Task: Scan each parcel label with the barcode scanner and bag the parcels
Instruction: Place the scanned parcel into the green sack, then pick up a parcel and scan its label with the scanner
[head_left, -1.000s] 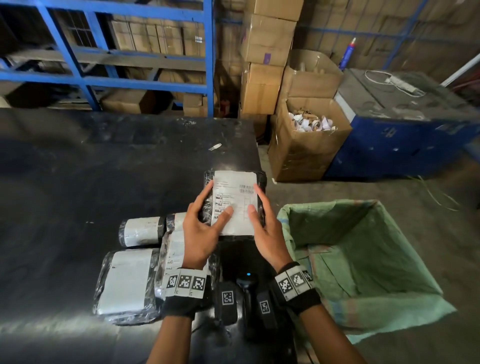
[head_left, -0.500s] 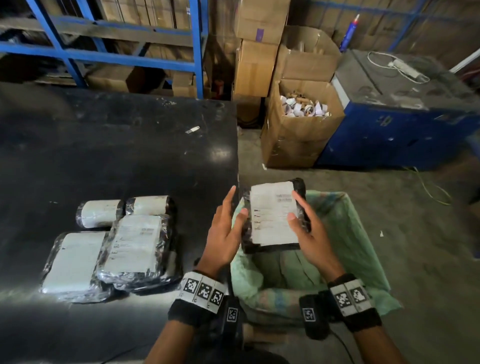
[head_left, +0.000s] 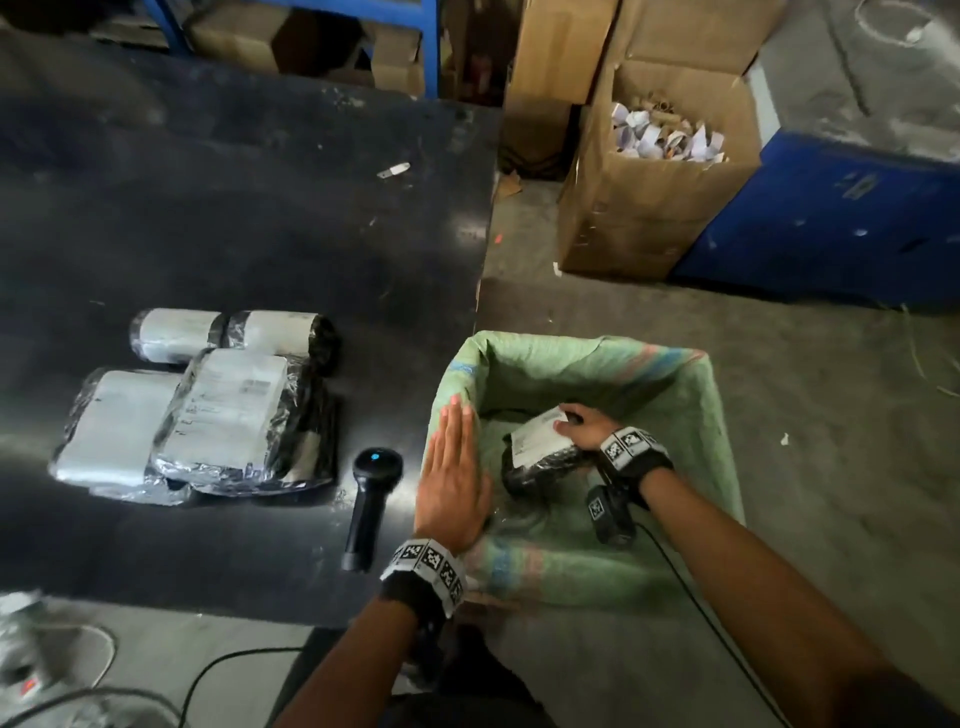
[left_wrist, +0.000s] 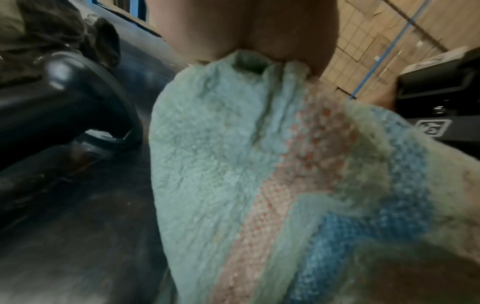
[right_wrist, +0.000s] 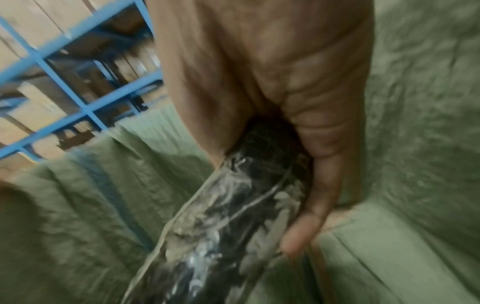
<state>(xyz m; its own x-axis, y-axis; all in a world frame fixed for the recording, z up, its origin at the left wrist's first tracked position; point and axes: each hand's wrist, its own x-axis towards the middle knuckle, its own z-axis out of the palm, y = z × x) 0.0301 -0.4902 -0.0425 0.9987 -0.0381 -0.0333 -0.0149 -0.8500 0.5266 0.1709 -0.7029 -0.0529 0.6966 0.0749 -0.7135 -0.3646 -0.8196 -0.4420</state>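
A green woven sack (head_left: 613, 364) stands open on the floor beside the black table (head_left: 260, 208). Inside it my right hand (head_left: 582, 428) grips a black plastic-wrapped parcel (head_left: 540, 452) with a white label; the right wrist view shows the fingers (right_wrist: 306, 232) curled round the wrapped parcel (right_wrist: 221, 226). My left hand (head_left: 454, 467) lies flat with straight fingers on the sack's left rim (left_wrist: 233, 164). The black barcode scanner (head_left: 369, 504) lies on the table just left of that hand. Several labelled parcels (head_left: 218, 410) sit in a cluster further left.
An open cardboard box (head_left: 660, 171) of paper scraps and a blue cabinet (head_left: 831, 218) stand on the floor beyond the sack. Blue shelving with cartons runs behind the table. A cable (head_left: 223, 670) trails on the floor near the table's front edge.
The parcel went from the table, held in both hands, rightward and down into the sack. My left hand let go and now rests on the sack's rim; the right hand still holds the parcel.
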